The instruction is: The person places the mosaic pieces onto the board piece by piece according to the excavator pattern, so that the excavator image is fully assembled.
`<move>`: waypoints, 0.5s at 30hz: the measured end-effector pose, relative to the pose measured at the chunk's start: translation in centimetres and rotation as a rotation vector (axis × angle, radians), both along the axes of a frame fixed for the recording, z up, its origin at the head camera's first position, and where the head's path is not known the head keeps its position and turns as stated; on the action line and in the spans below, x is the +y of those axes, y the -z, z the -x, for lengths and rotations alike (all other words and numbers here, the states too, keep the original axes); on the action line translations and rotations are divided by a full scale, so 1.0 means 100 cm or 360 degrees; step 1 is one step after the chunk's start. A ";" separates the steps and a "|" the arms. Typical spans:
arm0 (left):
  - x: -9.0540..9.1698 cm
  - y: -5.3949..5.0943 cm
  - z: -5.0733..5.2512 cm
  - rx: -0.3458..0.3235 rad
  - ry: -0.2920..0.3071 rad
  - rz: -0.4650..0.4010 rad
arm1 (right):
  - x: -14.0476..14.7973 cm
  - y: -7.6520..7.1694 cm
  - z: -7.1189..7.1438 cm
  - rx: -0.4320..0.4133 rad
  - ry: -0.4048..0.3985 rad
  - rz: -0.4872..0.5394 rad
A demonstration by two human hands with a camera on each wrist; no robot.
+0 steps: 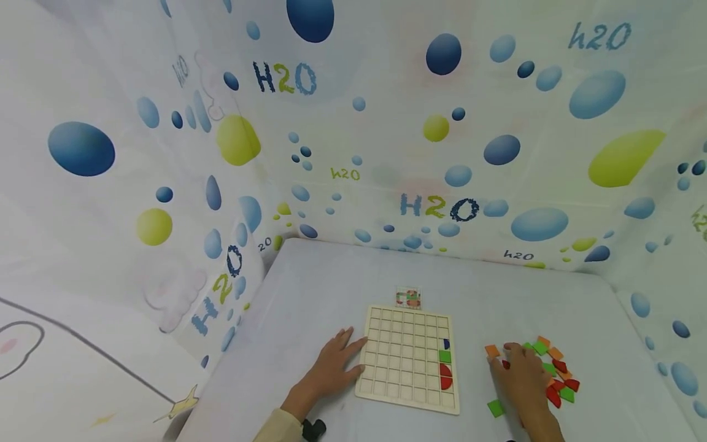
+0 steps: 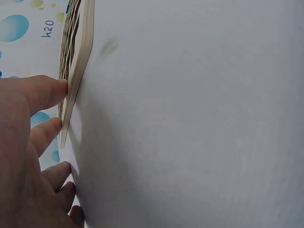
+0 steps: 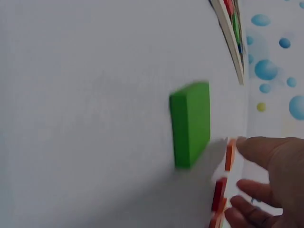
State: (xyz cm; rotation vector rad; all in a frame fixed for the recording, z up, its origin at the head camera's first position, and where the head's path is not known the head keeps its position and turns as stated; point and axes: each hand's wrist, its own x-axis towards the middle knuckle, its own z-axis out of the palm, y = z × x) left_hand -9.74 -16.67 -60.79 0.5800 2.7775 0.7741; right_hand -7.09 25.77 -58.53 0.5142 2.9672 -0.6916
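A light wooden grid board (image 1: 403,356) lies flat on the table. In its right column sit a dark blue piece (image 1: 446,344), a green square (image 1: 445,356) and red rounded pieces (image 1: 445,376). My left hand (image 1: 333,366) touches the board's left edge with thumb and fingertip, fingers spread. Over a loose heap of green, orange and red tiles hovers my right hand (image 1: 521,377). Its thumb (image 3: 266,152) is by an orange square (image 1: 492,351), and I see nothing gripped. Nearer me lies a lone green square tile (image 3: 192,126). Some tiles are hidden under the hand.
A small card with a coloured pattern (image 1: 409,298) lies just behind the board. The table (image 1: 309,282) has a pale cover, and white sheeting (image 1: 381,147) printed with blue and green drops rises behind it and at both sides.
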 end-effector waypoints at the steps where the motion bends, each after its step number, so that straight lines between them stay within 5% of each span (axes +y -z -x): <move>1: 0.000 0.000 0.000 -0.0002 0.0000 0.0001 | 0.004 -0.004 -0.001 0.0012 -0.0006 0.0015; 8: -0.001 -0.001 0.001 0.0033 0.0020 -0.0032 | 0.052 -0.018 0.001 0.0102 0.0107 0.0084; 15: 0.000 -0.002 0.000 0.0063 0.0035 -0.0013 | 0.096 -0.021 -0.001 -0.0313 0.0362 0.0121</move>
